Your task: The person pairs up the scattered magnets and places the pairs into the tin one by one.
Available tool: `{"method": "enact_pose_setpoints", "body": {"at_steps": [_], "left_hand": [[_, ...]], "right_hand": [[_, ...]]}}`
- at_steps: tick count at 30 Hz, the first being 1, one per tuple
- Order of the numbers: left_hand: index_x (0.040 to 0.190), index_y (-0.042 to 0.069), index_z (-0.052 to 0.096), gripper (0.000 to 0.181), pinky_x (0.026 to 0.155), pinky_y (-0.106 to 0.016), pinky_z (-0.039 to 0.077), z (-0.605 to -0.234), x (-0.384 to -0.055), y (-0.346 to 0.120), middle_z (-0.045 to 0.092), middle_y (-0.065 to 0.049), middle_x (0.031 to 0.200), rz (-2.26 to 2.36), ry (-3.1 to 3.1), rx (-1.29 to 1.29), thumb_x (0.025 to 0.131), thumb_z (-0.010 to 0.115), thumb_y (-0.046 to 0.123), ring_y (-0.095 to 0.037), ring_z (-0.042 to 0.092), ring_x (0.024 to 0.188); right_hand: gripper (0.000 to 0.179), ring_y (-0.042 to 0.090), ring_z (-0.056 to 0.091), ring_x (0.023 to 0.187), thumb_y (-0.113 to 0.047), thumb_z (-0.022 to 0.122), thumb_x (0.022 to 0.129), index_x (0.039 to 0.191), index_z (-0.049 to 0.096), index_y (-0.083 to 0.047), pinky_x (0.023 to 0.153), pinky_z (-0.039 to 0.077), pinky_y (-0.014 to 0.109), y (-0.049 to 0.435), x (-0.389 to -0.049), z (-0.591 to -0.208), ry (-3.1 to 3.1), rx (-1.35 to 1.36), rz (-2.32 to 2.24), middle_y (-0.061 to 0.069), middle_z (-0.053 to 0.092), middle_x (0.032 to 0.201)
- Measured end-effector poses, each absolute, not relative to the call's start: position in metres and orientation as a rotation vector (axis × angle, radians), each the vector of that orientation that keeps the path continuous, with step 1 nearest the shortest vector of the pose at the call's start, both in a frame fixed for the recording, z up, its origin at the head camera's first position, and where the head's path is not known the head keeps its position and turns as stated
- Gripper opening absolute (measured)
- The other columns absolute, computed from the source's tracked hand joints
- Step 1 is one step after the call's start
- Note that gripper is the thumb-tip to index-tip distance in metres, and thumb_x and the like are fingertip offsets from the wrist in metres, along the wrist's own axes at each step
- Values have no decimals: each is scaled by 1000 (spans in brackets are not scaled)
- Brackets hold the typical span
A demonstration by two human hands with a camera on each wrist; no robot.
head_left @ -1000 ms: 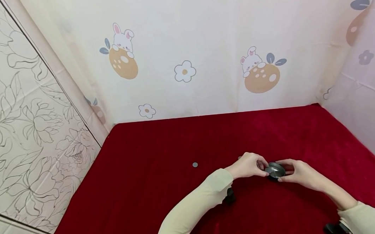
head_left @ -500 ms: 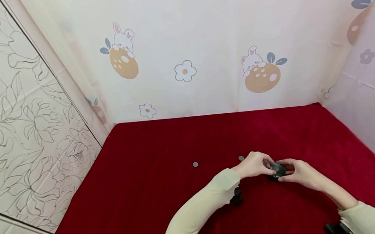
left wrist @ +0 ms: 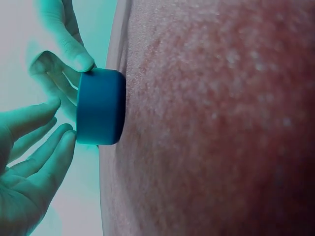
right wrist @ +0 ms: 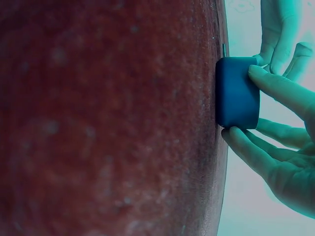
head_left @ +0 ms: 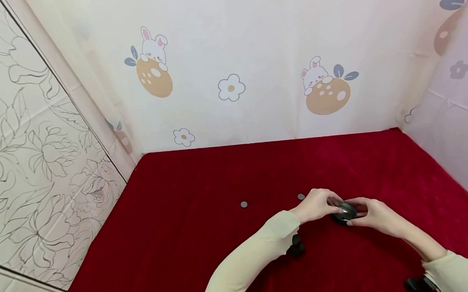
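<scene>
A small, squat round dish [head_left: 346, 211], dark outside with a shiny inside, stands on the red cloth at the right. My right hand [head_left: 374, 216] grips its side, thumb at the near side and fingers at the far side; in the right wrist view this hand [right wrist: 280, 142] spans the dish's wall [right wrist: 238, 93]. My left hand [head_left: 316, 205] is at the left rim, thumb and forefinger apart. In the left wrist view the left hand's fingers [left wrist: 54, 157] are loosely extended beside the rim, and nothing shows between them. The inside is partly hidden by the left fingers.
Two flat grey coin-like discs lie on the red cloth [head_left: 207, 244]: one disc [head_left: 243, 204] near the middle, another disc [head_left: 301, 196] just behind my left wrist. A patterned curtain [head_left: 264, 109] hangs behind the cloth's far edge.
My left hand has moved right, from just left of the dish to its rim, uncovering the disc behind the wrist. My right hand keeps its grip and the dish stays in place.
</scene>
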State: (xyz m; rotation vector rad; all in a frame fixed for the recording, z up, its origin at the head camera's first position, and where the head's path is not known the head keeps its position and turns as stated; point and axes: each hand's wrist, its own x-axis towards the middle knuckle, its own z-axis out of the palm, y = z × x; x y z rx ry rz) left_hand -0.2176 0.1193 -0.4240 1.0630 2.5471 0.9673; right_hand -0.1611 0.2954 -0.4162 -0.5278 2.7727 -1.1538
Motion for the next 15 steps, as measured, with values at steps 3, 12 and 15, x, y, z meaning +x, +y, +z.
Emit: {"method": "enact_pose_setpoints", "body": {"at_steps": [3,12,15], "left_hand": [[103,16,65,24,62,-3,38,-423,-218,116,62,13,91,972,2533,1069,80,65,22,11,50,72],[102,17,66,20,62,-4,37,-417,-216,100,60,14,91,899,2564,1088,82,63,22,10,49,72],[103,16,65,21,64,-3,37,-416,-217,93,60,13,93,883,2565,1111,83,63,21,8,50,74]], "right_hand": [[56,7,60,80,-19,74,70,111,51,12,65,49,20,295,-161,-415,2772,-528,-1146,21,58,103],[60,16,59,81,-19,76,68,112,50,13,65,48,21,292,-161,-412,2812,-558,-1049,18,58,101],[59,16,57,83,-20,77,66,110,53,10,66,46,20,289,-163,-410,2885,-609,-984,16,59,101]]}}
